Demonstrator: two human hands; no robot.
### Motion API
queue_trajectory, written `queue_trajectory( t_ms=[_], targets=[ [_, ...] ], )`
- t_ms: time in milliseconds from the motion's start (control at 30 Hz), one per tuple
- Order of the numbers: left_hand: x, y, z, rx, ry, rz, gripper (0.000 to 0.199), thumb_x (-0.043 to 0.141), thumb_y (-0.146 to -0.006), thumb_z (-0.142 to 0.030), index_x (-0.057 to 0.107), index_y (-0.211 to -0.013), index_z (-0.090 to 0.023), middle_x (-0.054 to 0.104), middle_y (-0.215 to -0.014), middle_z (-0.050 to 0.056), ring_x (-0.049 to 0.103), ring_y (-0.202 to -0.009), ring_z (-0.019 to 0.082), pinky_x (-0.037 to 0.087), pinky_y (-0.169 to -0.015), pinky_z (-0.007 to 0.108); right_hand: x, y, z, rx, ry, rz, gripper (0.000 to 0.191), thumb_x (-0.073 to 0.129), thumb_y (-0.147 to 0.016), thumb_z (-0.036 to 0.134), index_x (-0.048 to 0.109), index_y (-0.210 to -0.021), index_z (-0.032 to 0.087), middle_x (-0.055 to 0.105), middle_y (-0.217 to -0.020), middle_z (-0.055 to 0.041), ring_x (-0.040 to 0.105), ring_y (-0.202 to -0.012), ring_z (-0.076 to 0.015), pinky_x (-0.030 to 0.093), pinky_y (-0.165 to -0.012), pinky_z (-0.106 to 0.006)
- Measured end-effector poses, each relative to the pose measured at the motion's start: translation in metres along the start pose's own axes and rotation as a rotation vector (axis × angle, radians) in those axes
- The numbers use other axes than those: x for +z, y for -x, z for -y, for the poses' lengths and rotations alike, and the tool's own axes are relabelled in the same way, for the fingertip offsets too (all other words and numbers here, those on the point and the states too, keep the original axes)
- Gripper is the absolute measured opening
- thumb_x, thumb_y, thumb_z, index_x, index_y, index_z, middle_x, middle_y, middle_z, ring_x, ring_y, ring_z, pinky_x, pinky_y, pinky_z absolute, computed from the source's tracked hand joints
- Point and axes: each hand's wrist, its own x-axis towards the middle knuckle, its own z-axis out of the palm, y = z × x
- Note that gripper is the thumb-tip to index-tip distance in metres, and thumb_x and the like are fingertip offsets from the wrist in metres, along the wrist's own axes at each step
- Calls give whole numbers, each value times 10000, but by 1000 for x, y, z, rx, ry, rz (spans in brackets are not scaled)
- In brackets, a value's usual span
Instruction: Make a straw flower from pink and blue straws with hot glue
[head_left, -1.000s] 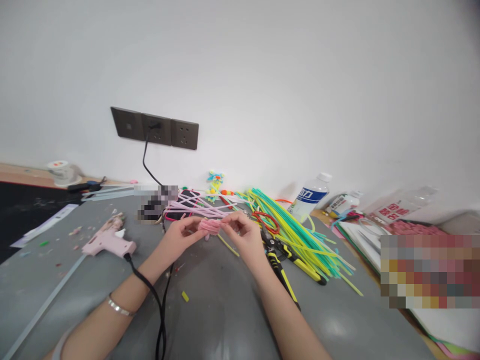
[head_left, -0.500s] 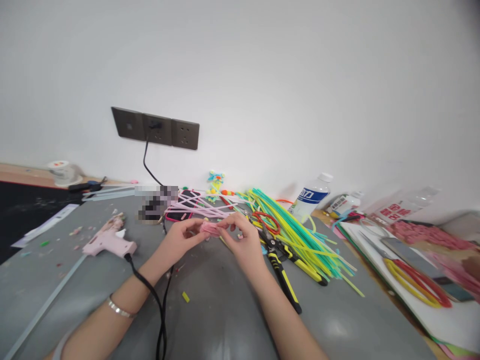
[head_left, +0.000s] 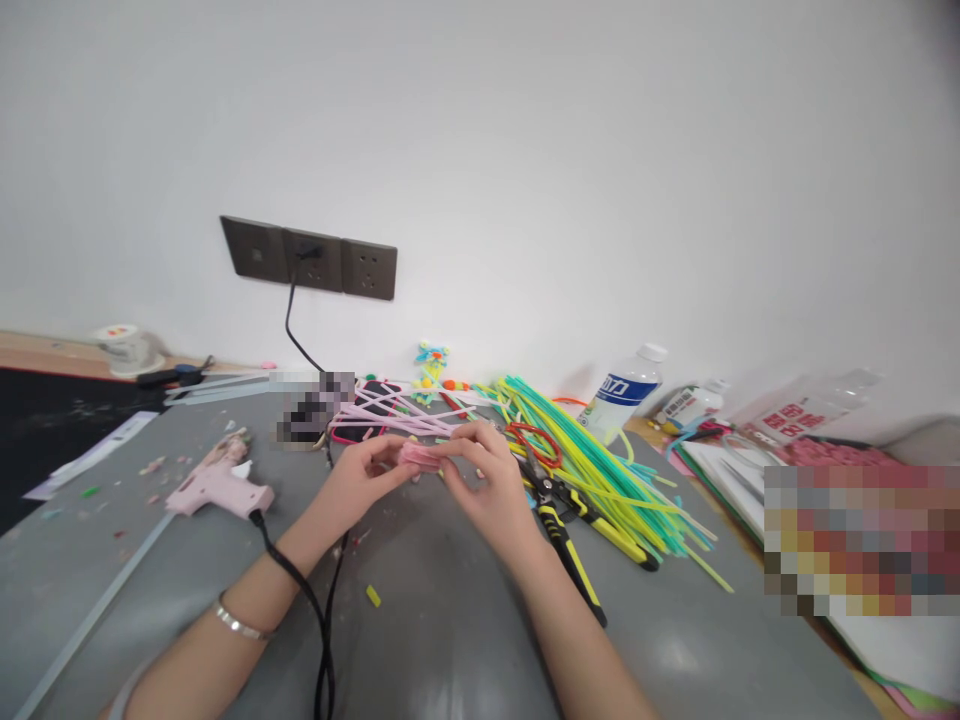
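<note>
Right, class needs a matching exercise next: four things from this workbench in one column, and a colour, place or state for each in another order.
1. small pink piece
2. glue gun
3. pliers
4. blue-labelled bottle

A. black and yellow
B. topped with a white cap
C. held between the fingers of the left hand and right hand
D. lying down, with a black cable attached

Pairs: 1-C, 2-D, 3-A, 4-B

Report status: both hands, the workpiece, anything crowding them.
Left hand and right hand closed on pink fuzzy piece. Yellow-black pliers close by the right hand. Lilac stems lie just beyond.
</note>
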Motion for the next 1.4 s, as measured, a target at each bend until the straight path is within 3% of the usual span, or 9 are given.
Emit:
queue_trajectory(
  t_ms=[233, 567, 933, 1067, 1233, 1400],
  targets=[
    [0, 1, -2, -22, 31, 16, 340, 706, -758, -374, 693, -1013, -150, 773, -942, 78, 714, -844, 230, 568, -768, 330, -1, -3, -3, 70, -216, -41, 159, 619, -846, 123, 722, -899, 232, 585, -887, -44, 589, -862, -199, 464, -779, -340],
    [4, 3, -2, 3, -24, -2, 329, 703, -748, -354, 717, -1004, -148, 769, -958, 85, 696, -828, 222, 560, -701, 310, 10, -2, 2, 124, -266, -30, 86, 668, -821, 149, 665, -770, 219, 597, -859, -40, 596, -839, -197, 462, -786, -341],
    [3, 4, -1, 60, -46, -10, 275, 692, -773, -312, 734, -1003, -168, 765, -1014, 80, 692, -876, 221, 547, -727, 297, 12, -1, 8, 132, -257, -24, 91, 652, -818, 144, 648, -774, 223, 569, -871, -30, 572, -835, -189, 447, -784, -331],
    [3, 5, -1, 58, -5, -14, 281, 707, -767, -331, 732, -994, -168, 766, -967, 77, 692, -856, 219, 554, -739, 304, 12, 0, 8, 182, -319, -62, 45, 656, -840, 227, 617, -818, 224, 579, -877, -30, 572, -858, -193, 444, -794, -330],
    [1, 4, 0, 77, 66, -56, 295, 707, -773, -345, 714, -1012, -173, 751, -1029, 86, 695, -916, 229, 568, -805, 329, 12, 1, -2, 378, -578, -79, 302, 582, -890, 456, 575, -1098, 236, 645, -1087, -78, 613, -975, -213, 485, -831, -345],
    [1, 3, 1, 92, 94, -72, 296, 714, -783, -347, 716, -1024, -175, 745, -1066, 96, 694, -950, 237, 568, -820, 319, 16, 0, -3, 502, -802, 47, 449, 685, -796, 524, 593, -1138, 248, 679, -963, -53, 658, -799, -190, 555, -746, -337]
  ],
)
